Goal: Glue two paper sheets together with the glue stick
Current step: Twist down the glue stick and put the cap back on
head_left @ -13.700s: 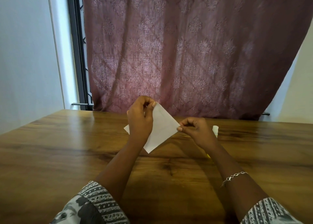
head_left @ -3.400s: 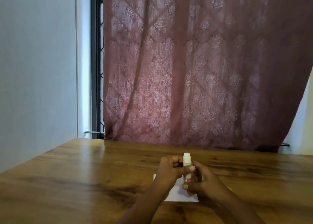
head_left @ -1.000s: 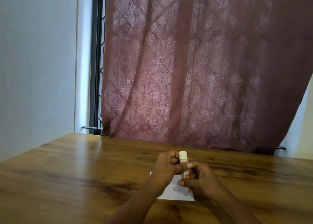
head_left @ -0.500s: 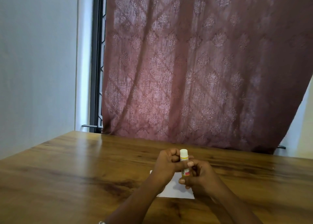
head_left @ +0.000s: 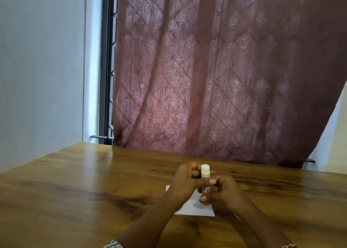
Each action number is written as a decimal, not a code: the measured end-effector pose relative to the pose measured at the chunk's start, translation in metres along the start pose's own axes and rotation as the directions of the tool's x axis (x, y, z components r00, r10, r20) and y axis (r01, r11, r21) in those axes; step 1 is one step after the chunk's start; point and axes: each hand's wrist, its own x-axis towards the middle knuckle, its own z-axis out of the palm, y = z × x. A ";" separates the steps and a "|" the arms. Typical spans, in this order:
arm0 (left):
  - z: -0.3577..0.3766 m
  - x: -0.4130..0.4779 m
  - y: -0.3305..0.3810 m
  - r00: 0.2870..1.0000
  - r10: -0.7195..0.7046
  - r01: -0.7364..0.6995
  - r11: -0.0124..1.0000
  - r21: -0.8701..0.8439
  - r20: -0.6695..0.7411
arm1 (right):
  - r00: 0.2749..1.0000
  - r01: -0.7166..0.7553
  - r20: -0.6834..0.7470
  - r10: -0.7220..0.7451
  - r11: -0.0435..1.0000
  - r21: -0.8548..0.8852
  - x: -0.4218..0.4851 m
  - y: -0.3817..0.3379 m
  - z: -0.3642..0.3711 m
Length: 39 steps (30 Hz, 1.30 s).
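A small glue stick (head_left: 205,172) with a white top and a yellow label stands upright between both hands, low in the middle of the head view. My left hand (head_left: 186,180) grips its upper part with thumb and fingers. My right hand (head_left: 219,191) is wrapped around its lower part. White paper (head_left: 195,209) lies flat on the wooden table (head_left: 75,187) right under the hands, which hide most of it. I cannot tell whether it is one sheet or two.
A maroon patterned curtain (head_left: 216,75) hangs behind the table's far edge. A dark window frame (head_left: 107,69) and a white wall (head_left: 41,69) stand to the left. A bracelet shows on my right wrist at the bottom edge.
Since 13.7 s ago the paper went from my hands down to the table and the glue stick came into both hands. Over the last second the hands barely moved.
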 end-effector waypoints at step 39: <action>-0.004 -0.001 0.002 1.000 -0.008 0.008 1.000 0.005 0.017 | 0.994 -0.056 0.087 0.067 0.991 -0.121 -0.004 -0.003 0.000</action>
